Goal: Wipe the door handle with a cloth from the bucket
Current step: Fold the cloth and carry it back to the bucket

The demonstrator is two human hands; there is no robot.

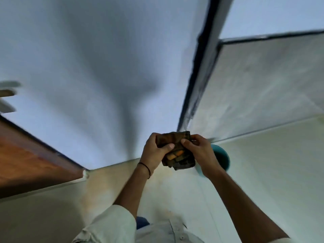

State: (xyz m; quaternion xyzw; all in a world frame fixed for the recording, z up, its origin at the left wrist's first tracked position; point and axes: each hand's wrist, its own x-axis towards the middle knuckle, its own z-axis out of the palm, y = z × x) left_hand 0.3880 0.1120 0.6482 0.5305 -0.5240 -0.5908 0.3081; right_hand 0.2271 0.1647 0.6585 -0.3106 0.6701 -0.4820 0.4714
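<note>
wall ahead, seemingly bare floor right

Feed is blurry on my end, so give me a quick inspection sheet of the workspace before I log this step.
Surface: pale tiled floor, a yellowish stain near the wall.
Job's things: dark cloth with orange patches, folded, held up in both hands; teal bucket on the floor behind the right hand, partly hidden. Door handle not clearly seen; blurred shapes at far left cannot be told.
Clutter: nothing seen.
Grippers: left hand and right hand both closed on the cloth; dark band on the left wrist.
Cables: nothing seen.
Surroundings: white wall, wooden door at left, dark frame at right.
</note>
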